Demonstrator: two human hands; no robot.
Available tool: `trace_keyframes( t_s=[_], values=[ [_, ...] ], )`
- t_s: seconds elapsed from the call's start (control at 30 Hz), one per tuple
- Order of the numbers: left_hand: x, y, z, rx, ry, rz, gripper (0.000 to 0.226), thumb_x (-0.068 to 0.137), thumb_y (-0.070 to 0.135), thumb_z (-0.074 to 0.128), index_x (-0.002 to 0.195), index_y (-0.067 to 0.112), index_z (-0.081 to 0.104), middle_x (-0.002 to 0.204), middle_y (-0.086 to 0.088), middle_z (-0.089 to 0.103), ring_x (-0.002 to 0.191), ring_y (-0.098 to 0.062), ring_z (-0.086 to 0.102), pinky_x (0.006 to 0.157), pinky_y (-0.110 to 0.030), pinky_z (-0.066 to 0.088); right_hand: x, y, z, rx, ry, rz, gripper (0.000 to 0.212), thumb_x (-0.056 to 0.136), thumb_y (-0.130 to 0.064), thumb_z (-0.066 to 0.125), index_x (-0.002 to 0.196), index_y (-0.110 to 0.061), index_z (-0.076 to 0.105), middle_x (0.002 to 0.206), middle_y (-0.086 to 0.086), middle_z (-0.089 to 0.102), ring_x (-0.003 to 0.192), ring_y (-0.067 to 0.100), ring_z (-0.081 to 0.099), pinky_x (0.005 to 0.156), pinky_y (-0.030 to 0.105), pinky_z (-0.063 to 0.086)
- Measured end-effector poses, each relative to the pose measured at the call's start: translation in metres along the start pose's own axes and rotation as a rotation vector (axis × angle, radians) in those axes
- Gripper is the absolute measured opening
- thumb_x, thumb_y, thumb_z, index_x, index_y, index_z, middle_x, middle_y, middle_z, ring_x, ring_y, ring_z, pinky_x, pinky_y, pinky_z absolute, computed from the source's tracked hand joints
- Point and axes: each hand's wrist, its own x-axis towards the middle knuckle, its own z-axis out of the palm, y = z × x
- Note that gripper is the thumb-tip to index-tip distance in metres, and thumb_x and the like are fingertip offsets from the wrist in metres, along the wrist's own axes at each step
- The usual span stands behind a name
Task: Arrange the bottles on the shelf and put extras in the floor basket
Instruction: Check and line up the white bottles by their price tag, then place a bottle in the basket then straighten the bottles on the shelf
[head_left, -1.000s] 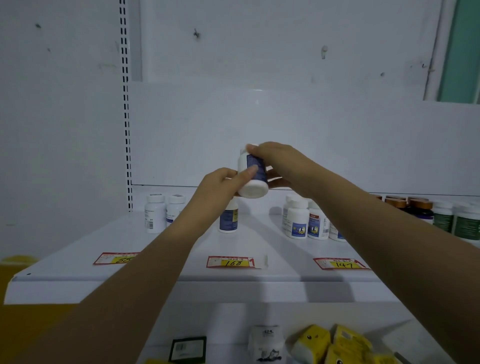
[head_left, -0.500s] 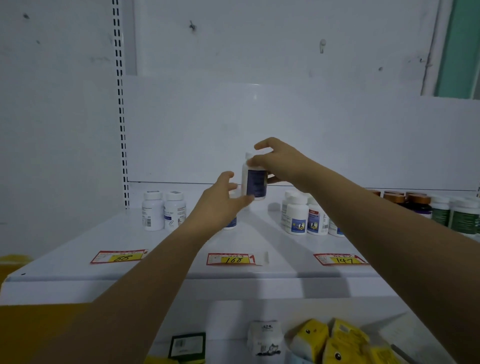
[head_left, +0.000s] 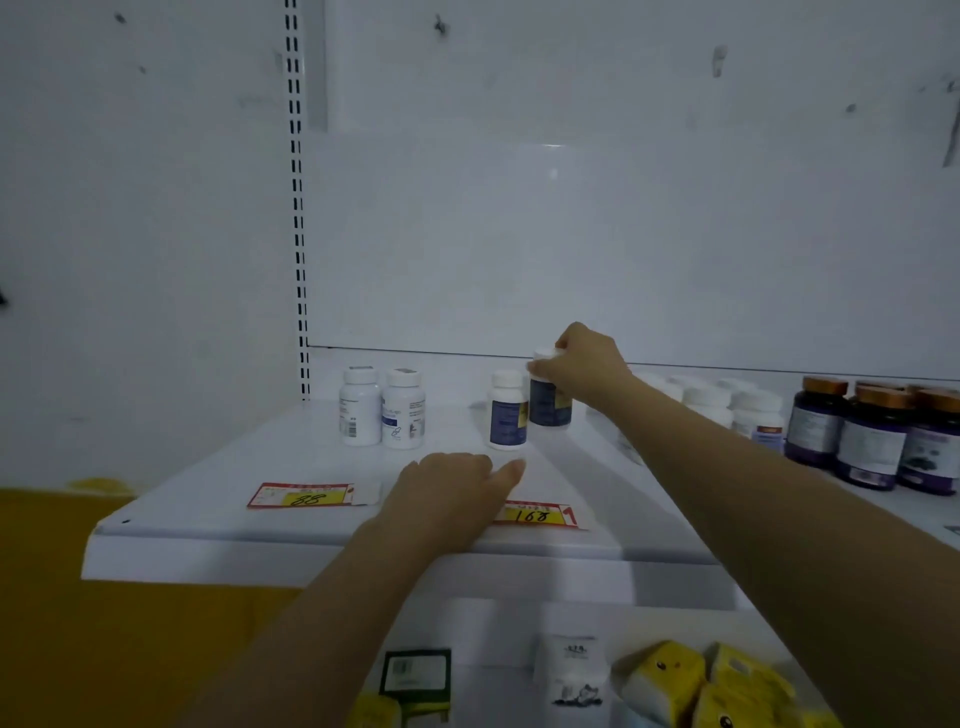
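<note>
Fingers of the right hand are clasping the blue bottle. The left hand is hovering slack over the shelf.

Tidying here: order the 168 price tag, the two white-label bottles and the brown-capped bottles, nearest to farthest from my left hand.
From the left hand:
1. The 168 price tag, just beside it, front.
2. The white-label bottles, back left.
3. The brown-capped bottles, far right.

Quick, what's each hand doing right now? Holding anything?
Left hand: open, fingers relaxed above the shelf, holding nothing.
Right hand: closed on the top of a blue-label bottle.
</note>
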Motion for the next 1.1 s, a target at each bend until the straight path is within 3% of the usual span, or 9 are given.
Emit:
trace_keyframes(
  t_s=[0.3,0.4,0.57,0.63,0.7,0.87,0.93,1.0,1.1],
  values=[
    [0.004,-0.001,0.004,0.004,0.016,0.003,0.060,0.096,0.026,0.044,0.147,0.024,0.012,0.128,-0.011,0.047,0.114,-0.032,0.049,0.091,-0.046,0.046,0.002,0.016,0.022,-0.052,-0.069,0.066,0.056,0.082,-0.041,0.070,0.118,-0.005,0.046,0.111,0.012,0.055,0.093,0.024,0.054,0.085,0.041,0.053],
    [0.004,0.000,0.005,-0.026,0.026,-0.017,0.058,0.097,0.025,0.043,0.146,0.024,0.013,0.129,-0.011,0.046,0.115,-0.033,0.049,0.091,-0.047,0.046,-0.003,0.012,0.018,-0.133,-0.120,0.068,0.060,0.084,-0.045,0.066,0.122,-0.004,0.046,0.103,0.010,0.054,0.088,0.022,0.053,0.081,0.036,0.052],
    [0.000,0.002,0.003,-0.248,0.052,-0.110,0.055,0.098,0.030,0.041,0.147,0.022,0.016,0.132,-0.012,0.047,0.117,-0.031,0.048,0.095,-0.045,0.045,-0.013,0.007,0.006,-0.238,-0.121,0.035,0.065,0.088,-0.047,0.061,0.133,-0.004,0.041,0.128,0.015,0.054,0.112,0.027,0.054,0.084,0.033,0.045],
    [-0.002,0.004,-0.002,-0.412,0.118,-0.197,0.044,0.100,0.041,0.031,0.137,0.019,0.039,0.126,-0.009,0.054,0.112,-0.026,0.051,0.095,-0.042,0.044,-0.017,0.005,-0.003,-0.280,-0.093,-0.007,0.064,0.090,-0.046,0.058,0.137,-0.007,0.038,0.133,0.015,0.050,0.117,0.029,0.051,0.089,0.036,0.045],
    [-0.002,0.007,-0.009,-0.519,0.184,-0.260,0.054,0.097,0.053,0.025,0.124,0.016,0.055,0.121,-0.007,0.060,0.108,-0.023,0.054,0.092,-0.037,0.043,-0.021,0.004,-0.014,-0.366,-0.067,-0.064,0.058,0.093,-0.046,0.054,0.135,-0.009,0.041,0.131,0.014,0.051,0.117,0.029,0.051,0.091,0.037,0.045],
    [0.010,0.026,-0.035,-0.498,0.212,-0.212,0.054,0.095,0.057,0.023,0.104,0.020,0.062,0.107,-0.004,0.065,0.091,-0.019,0.055,0.075,-0.030,0.040,-0.028,0.017,-0.047,-0.476,-0.033,-0.097,0.044,0.093,-0.042,0.052,0.124,-0.012,0.054,0.125,0.010,0.057,0.113,0.028,0.053,0.093,0.038,0.046],
    [0.017,0.045,-0.047,-0.518,0.240,-0.192,0.051,0.095,0.057,0.026,0.095,0.020,0.061,0.103,-0.004,0.064,0.091,-0.022,0.056,0.076,-0.031,0.041,-0.031,0.028,-0.062,-0.501,-0.030,-0.082,0.042,0.093,-0.041,0.051,0.122,-0.012,0.056,0.124,0.010,0.057,0.112,0.028,0.053,0.094,0.038,0.046],
    [0.022,0.069,-0.057,-0.523,0.233,-0.154,0.050,0.095,0.056,0.027,0.097,0.019,0.060,0.107,-0.005,0.064,0.095,-0.023,0.057,0.082,-0.033,0.045,-0.034,0.041,-0.078,-0.512,-0.022,-0.070,0.041,0.094,-0.041,0.051,0.121,-0.011,0.056,0.123,0.009,0.058,0.112,0.028,0.053,0.095,0.039,0.045],
    [0.033,0.104,-0.066,-0.499,0.198,-0.114,0.054,0.096,0.056,0.025,0.118,0.018,0.058,0.119,-0.006,0.061,0.104,-0.023,0.057,0.088,-0.035,0.045,-0.039,0.066,-0.103,-0.510,-0.014,-0.052,0.039,0.094,-0.039,0.050,0.120,-0.010,0.057,0.121,0.010,0.058,0.112,0.029,0.053,0.096,0.039,0.045]
  ],
)
